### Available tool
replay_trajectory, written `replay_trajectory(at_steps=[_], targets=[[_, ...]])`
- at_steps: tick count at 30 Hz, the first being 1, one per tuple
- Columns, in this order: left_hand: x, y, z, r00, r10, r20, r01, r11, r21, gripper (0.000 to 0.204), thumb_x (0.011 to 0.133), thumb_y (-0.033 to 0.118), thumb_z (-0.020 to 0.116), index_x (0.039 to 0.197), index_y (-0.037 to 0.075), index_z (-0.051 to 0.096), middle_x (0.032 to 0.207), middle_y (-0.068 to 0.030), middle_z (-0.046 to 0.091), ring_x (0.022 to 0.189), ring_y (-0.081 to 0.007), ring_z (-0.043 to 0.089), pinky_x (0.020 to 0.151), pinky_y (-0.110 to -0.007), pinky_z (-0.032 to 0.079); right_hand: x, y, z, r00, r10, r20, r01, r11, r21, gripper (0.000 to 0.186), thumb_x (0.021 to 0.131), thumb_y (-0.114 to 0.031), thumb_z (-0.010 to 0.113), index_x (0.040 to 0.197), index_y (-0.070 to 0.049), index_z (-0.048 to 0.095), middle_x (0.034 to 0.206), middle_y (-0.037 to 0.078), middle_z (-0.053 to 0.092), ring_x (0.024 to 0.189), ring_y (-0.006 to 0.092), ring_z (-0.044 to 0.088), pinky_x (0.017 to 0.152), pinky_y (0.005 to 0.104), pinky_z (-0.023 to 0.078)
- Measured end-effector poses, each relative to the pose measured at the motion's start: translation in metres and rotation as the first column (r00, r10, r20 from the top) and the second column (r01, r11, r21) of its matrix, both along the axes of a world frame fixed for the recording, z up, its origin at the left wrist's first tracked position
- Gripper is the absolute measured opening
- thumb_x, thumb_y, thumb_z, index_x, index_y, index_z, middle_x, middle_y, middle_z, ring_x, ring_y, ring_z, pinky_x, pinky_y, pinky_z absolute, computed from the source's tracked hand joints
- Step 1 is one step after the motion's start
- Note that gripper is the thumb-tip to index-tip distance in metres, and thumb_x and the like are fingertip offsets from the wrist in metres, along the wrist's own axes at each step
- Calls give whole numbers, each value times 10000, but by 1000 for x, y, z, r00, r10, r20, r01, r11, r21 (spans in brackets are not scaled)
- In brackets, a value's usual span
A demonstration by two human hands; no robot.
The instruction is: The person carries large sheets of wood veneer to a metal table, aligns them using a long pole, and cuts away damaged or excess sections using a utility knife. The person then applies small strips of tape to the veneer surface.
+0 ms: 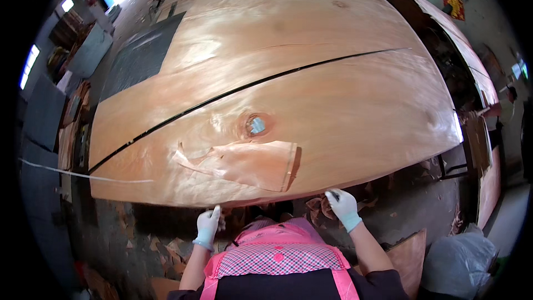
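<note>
A broad sheet of thin wood veneer [355,116] lies on the worktable in front of me, its near edge curving just above my hands. My left hand [208,226], in a white glove, is closed at that edge with the thumb uppermost. Farther right, my gloved right hand [343,206] pinches the same edge; the fingers beneath are partly hidden. A loose, torn veneer piece [252,164] rests on the sheet between and beyond my hands. Past it is a knot hole [256,125] showing pale blue. A long dark gap [222,97] slants across the veneer, narrowing to the right.
A dark grey panel [141,58] shows at the far left of the table. A thin white strip [83,175] crosses the left edge. Veneer scraps [172,253] litter the floor. At lower right are a leaning board [408,258] and a translucent plastic bag [461,264].
</note>
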State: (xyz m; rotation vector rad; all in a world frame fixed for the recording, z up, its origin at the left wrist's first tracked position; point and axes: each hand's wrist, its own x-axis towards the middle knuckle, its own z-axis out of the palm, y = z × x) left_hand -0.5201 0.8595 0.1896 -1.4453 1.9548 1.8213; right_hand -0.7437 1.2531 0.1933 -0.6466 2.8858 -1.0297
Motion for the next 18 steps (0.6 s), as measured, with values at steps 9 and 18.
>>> replay_trajectory(at_steps=[9,18], targets=[[-79,15,26,868,-189,-459,-8,919,-395,257,941,151,589,1115,-26,657,808,-96,690,733,-159,668,692,-281,528,-56,-128,33,695,715,-76,-582,623,523,504,777,-148,614,1271,-245,587,1413,88,494,872,239,642,638,374,552],[-21,-20,79,839,-146,-524,-341,608,-716,218,913,14,527,1098,-40,629,951,-160,663,844,-254,650,783,-335,526,-91,-183,95,843,118,526,87,934,-348,177,919,-181,645,944,-6,631,634,-14,554,525,64,508,500,241,420]])
